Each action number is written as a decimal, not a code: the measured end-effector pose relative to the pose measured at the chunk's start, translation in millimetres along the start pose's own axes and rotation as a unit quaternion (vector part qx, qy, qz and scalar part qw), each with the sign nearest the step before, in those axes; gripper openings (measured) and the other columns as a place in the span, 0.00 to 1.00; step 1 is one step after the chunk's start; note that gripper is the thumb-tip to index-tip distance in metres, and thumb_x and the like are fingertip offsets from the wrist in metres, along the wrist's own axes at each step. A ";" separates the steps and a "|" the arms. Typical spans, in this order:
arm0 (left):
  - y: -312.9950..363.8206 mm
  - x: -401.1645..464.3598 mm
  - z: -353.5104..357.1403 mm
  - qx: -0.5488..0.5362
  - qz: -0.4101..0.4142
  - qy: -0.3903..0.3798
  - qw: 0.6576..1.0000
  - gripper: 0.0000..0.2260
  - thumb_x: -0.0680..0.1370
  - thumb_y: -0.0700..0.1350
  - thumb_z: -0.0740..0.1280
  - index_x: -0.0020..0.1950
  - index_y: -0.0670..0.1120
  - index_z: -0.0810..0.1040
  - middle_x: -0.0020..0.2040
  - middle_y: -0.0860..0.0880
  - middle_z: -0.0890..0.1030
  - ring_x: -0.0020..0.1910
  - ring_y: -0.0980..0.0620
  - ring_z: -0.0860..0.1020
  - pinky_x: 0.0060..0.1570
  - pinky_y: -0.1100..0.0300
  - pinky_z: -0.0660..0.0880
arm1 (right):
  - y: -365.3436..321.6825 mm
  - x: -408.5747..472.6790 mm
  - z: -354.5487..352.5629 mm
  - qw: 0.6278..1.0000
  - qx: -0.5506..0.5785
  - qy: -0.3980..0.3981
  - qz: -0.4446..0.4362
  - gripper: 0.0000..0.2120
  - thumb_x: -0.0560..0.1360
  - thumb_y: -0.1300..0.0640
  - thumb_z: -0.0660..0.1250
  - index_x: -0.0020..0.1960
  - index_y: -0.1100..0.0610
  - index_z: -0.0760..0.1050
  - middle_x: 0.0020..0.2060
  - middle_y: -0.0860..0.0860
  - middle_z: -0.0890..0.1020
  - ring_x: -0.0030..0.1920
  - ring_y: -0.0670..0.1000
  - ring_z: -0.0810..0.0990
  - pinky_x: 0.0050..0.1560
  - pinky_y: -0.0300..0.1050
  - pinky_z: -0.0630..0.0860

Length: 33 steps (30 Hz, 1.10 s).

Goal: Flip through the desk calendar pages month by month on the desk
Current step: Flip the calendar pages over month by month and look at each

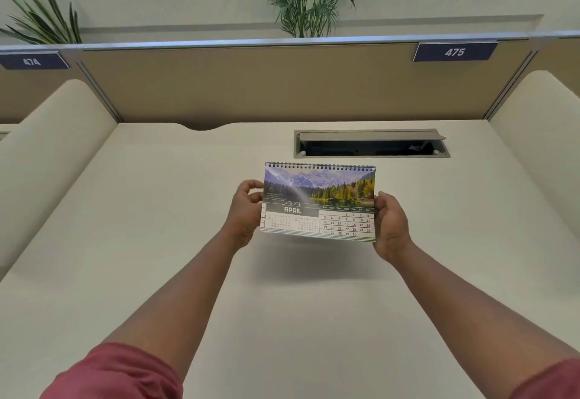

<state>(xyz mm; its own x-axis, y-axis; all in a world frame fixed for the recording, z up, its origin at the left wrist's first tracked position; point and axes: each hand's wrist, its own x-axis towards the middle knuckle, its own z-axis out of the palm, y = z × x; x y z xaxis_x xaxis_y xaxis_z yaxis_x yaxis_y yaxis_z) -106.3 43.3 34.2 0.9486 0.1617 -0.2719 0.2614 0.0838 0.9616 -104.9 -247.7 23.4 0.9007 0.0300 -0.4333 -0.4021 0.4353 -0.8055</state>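
Observation:
A spiral-bound desk calendar (318, 202) faces me, showing the APRIL 2026 page with a mountain lake photo on top and the date grid below. It is held a little above the cream desk (157, 241), casting a shadow underneath. My left hand (244, 210) grips its left edge, thumb in front. My right hand (390, 224) grips its right edge near the lower corner. The wire binding runs along the top edge.
An open grey cable tray (372, 144) is sunk into the desk just behind the calendar. A tan partition (251, 84) with number plates 474 and 475 closes the back. Cream side dividers (53, 147) flank the desk. Potted palms stand beyond.

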 end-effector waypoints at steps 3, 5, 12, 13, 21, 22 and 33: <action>8.1 1.2 2.1 0.128 0.109 0.037 0.985 0.34 0.71 0.41 0.79 0.71 0.61 0.68 0.59 0.48 0.74 0.39 0.50 0.81 0.39 0.51 0.82 | -0.6 2.9 -1.8 1.000 0.009 0.019 -0.001 0.22 0.80 0.50 0.56 0.46 0.58 0.86 0.43 0.60 0.87 0.44 0.62 0.86 0.43 0.50 0.83; 20.2 1.1 6.4 0.138 0.156 0.052 0.977 0.27 0.71 0.48 0.77 0.69 0.59 0.74 0.63 0.47 0.71 0.46 0.47 0.79 0.46 0.52 0.82 | -0.7 5.0 -3.4 0.999 0.002 0.036 -0.008 0.19 0.79 0.54 0.58 0.43 0.59 0.86 0.42 0.60 0.87 0.43 0.61 0.86 0.41 0.50 0.82; 43.6 18.9 18.2 0.204 0.218 0.136 0.945 0.07 0.81 0.45 0.69 0.51 0.43 0.83 0.50 0.44 0.84 0.49 0.46 0.82 0.37 0.74 0.71 | 2.8 9.5 -4.7 0.994 -0.068 0.072 -0.045 0.13 0.76 0.53 0.60 0.43 0.54 0.83 0.37 0.51 0.85 0.45 0.55 0.82 0.42 0.48 0.77; 46.4 21.2 21.2 0.201 0.205 0.141 0.947 0.11 0.82 0.51 0.68 0.49 0.43 0.82 0.47 0.47 0.84 0.45 0.49 0.82 0.35 0.72 0.73 | 3.0 9.5 -4.0 0.992 -0.084 0.073 -0.060 0.12 0.77 0.52 0.59 0.45 0.55 0.80 0.37 0.50 0.85 0.45 0.55 0.83 0.40 0.47 0.78; 51.2 41.9 33.8 0.157 0.108 0.203 0.960 0.15 0.78 0.51 0.73 0.37 0.45 0.75 0.37 0.50 0.82 0.37 0.51 0.81 0.33 0.58 0.77 | 4.0 16.5 2.3 0.950 -0.244 0.130 -0.146 0.09 0.83 0.55 0.65 0.47 0.58 0.78 0.43 0.56 0.86 0.45 0.56 0.85 0.42 0.53 0.85; 49.4 42.9 33.6 0.146 0.092 0.210 0.962 0.15 0.77 0.51 0.73 0.36 0.46 0.74 0.36 0.50 0.80 0.36 0.51 0.80 0.33 0.58 0.75 | 3.9 16.7 2.7 0.945 -0.254 0.135 -0.158 0.09 0.83 0.55 0.65 0.46 0.58 0.78 0.43 0.56 0.85 0.45 0.56 0.85 0.43 0.53 0.84; 16.1 20.5 26.6 0.156 0.065 0.187 0.968 0.20 0.85 0.54 0.55 0.44 0.43 0.76 0.44 0.43 0.83 0.44 0.41 0.80 0.46 0.45 0.78 | 7.4 18.8 0.7 0.939 -0.262 0.149 -0.167 0.04 0.80 0.55 0.70 0.47 0.54 0.80 0.46 0.56 0.86 0.49 0.57 0.84 0.48 0.54 0.84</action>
<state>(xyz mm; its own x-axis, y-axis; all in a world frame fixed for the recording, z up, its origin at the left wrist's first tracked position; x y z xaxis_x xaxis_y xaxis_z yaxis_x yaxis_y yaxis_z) -77.9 21.7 45.1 0.8614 0.5007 -0.0856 0.2398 -0.2522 0.9375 -90.9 -243.3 9.5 0.9364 -0.3158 -0.1531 -0.2022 -0.1288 -0.9708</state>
